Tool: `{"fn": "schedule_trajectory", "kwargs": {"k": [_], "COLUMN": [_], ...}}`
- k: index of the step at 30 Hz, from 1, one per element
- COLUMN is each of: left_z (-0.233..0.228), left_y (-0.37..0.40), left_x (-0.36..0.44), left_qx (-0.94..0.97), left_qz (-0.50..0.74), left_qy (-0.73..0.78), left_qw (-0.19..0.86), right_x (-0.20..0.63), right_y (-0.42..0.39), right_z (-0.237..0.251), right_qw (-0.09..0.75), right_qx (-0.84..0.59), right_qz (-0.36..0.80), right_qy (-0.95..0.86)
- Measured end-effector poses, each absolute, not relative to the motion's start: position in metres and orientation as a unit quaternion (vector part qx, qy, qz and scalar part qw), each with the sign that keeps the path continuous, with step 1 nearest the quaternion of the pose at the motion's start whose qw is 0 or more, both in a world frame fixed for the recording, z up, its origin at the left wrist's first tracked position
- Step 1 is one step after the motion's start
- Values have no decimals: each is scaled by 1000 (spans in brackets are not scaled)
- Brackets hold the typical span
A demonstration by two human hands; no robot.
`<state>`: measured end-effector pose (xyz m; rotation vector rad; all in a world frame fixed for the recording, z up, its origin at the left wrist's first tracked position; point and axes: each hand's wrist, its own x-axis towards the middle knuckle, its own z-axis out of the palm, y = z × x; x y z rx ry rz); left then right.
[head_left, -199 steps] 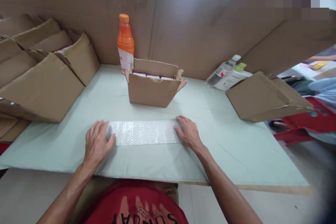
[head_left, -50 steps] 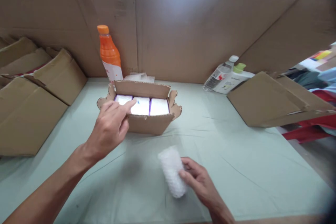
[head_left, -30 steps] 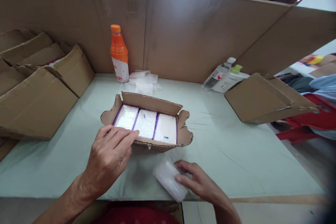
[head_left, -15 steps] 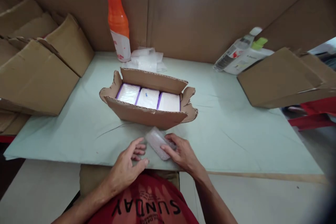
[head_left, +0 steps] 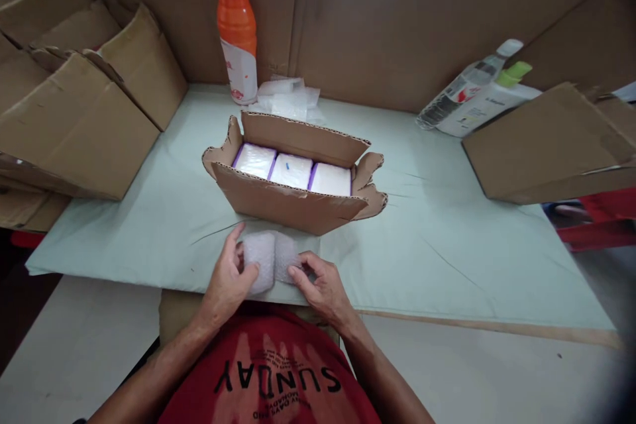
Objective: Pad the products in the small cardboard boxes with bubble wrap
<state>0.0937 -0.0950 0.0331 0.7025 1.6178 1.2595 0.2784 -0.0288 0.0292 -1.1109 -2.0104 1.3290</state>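
The bubble-wrap bundle [head_left: 271, 258] lies lengthwise left to right at lower centre of the frame, pinched between the left hand [head_left: 229, 278] and right hand [head_left: 320, 285], just below the cardboard box [head_left: 291, 202] on the table [head_left: 447, 245].

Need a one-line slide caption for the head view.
Both hands, left and right, hold a bubble-wrapped bundle before an open cardboard box of three white packs.
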Motion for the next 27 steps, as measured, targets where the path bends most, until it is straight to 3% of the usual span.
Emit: {"fn": "schedule_trajectory", "kwargs": {"k": [5, 9, 12, 18, 27], "left_z": [18, 24, 36, 49, 37], "left_y": [-89, -85, -69, -23, 54], "left_x": [61, 44, 37, 31, 2], "left_qx": [310, 349, 370, 363, 344], "left_qz": [553, 533, 537, 568, 592], "left_qy": [715, 731, 713, 651, 652], "left_qw": [294, 247, 258, 348, 326], "right_x": [303, 327, 332, 313, 281], "right_y": [-19, -8, 4, 39, 135], "right_z": [26, 29, 33, 37, 38], "right_qw": [233, 247, 269, 223, 250], "right_qx": [-501, -568, -586, -549, -500], "right_qz": [418, 373, 352, 313, 343], "right_qy": [-721, -691, -678, -743, -755]}}
